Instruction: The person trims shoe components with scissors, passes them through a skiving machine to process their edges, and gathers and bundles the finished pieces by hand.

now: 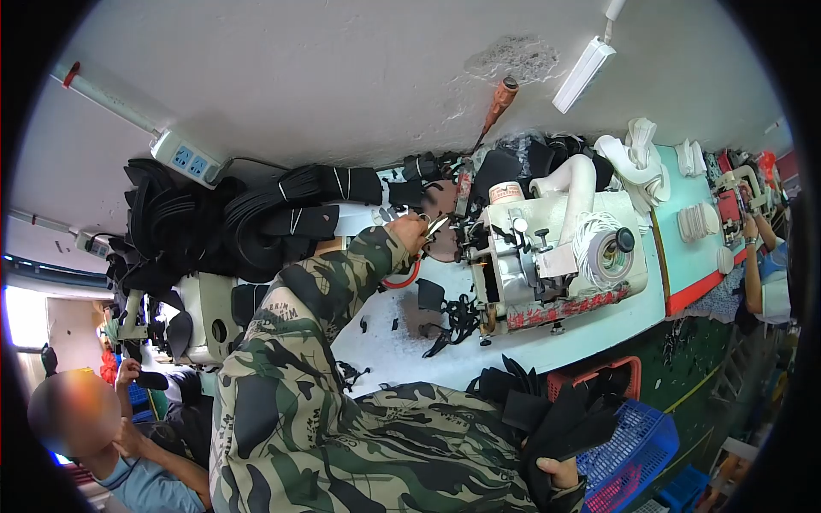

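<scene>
My left hand [409, 233] is closed around a pair of scissors [437, 226]. Its silver blades point up and right beside the sewing machine [547, 256], and a red loop shows below the hand. At the lower right, my right hand [560, 471] grips a bundle of flat black pieces [569, 423]; most of its fingers are hidden. Small black scraps [462, 321] lie on the white table [385, 342] in front of the machine. A loose black piece [431, 296] rests between the scissors and these scraps.
Bundled black strips [282, 201] are piled at the back left. A screwdriver [500, 107] leans on the wall. A blue basket [633, 436] and a red basket [620, 372] stand at the lower right. Co-workers sit at the left [154, 462] and far right [770, 265].
</scene>
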`<state>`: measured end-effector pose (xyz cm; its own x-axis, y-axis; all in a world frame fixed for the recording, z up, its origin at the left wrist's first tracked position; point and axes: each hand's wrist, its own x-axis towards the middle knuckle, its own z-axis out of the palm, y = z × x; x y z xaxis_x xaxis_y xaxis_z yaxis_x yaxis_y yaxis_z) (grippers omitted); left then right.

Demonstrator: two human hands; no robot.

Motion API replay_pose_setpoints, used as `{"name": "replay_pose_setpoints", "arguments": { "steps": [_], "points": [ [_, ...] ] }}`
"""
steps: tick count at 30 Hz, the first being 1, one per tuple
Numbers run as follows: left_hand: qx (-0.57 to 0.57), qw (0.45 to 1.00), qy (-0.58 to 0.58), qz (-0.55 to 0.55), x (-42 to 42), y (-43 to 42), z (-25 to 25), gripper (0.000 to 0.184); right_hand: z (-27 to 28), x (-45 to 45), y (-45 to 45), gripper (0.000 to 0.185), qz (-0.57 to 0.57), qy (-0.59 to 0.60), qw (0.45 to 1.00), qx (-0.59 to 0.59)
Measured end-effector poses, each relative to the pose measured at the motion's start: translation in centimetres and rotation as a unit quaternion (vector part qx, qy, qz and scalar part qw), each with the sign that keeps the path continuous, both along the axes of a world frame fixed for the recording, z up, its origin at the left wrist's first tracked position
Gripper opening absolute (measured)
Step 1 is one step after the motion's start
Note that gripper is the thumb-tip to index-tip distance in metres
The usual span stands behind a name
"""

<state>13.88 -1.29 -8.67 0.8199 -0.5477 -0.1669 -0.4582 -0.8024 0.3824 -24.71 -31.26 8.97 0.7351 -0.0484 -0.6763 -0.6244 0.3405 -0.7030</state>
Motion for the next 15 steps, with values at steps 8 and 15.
{"name": "replay_pose_setpoints", "arguments": {
  "steps": [8, 15],
  "points": [
    [-0.025, 0.998, -0.026, 0.046, 0.4, -0.2, -1.9, 0.014, -0.4, 0.0, -0.4, 0.056, 0.020, -0.015, 1.000, 0.000],
    [-0.255, 0.939, -0.011, 0.229, 1.2, -0.7, -0.2, 0.010, -0.5, 0.2, -0.4, 0.055, 0.016, -0.001, 1.000, 0.003]
  ]
}}
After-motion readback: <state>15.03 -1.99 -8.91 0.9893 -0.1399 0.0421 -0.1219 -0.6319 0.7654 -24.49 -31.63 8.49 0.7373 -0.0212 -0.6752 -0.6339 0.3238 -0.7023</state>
